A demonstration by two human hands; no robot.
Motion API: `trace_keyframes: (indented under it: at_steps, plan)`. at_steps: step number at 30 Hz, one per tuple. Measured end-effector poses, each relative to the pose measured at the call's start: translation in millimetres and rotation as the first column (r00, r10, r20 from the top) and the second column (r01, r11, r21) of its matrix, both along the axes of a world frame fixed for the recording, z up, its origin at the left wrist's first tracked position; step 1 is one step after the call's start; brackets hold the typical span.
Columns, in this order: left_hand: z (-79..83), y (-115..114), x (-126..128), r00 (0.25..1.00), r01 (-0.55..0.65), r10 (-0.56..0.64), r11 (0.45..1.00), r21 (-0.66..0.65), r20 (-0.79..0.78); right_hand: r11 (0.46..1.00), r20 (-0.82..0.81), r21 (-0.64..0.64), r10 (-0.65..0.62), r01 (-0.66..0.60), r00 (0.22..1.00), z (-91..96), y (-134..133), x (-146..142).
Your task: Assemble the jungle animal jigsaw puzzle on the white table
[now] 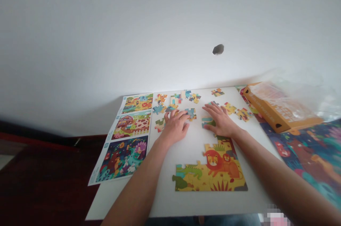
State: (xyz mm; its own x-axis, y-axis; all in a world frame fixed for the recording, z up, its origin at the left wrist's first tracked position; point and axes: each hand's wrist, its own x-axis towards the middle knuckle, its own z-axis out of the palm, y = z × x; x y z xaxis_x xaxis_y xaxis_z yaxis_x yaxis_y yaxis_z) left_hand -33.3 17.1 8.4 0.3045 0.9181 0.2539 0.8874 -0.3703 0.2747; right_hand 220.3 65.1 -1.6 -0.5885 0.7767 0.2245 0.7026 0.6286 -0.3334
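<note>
My left hand point(174, 127) rests palm down among loose jigsaw pieces, its fingers apart and bent over them. Its fingertips are by a blue and yellow piece point(191, 113); a greenish piece point(160, 124) lies at its left. My right hand point(220, 119) is spread flat, with a green and blue piece point(207, 123) partly under its thumb. Another piece shows behind its fingers. Nearer me lies a joined section of puzzle point(210, 172) with lions and a crocodile; my right wrist is just above its upper corner. Neither hand visibly grips a piece.
A printed sheet point(113, 126) with three pictures lies at the table's left edge. Several more loose pieces point(161, 98) lie along the back by the wall. An orange puzzle box point(271, 112) with clear plastic wrap sits at right, on a dark colourful puzzle picture point(301, 155).
</note>
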Motion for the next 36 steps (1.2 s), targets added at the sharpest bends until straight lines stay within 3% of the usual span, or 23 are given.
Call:
trace_keyframes:
  at_steps: [19, 36]
  plan:
    - [8.4, -11.0, -0.3, 0.978, 0.206, -0.203, 0.977, -0.06, 0.054, 0.999, -0.034, -0.006, -0.038, 0.038, 0.999, 1.1, 5.4, 8.3]
    - [14.4, -17.2, -0.6, 0.925, 0.376, -0.367, 0.922, -0.095, 0.096, 0.999, -0.047, -0.005, -0.034, 0.033, 0.998, 0.2, 6.9, 9.0]
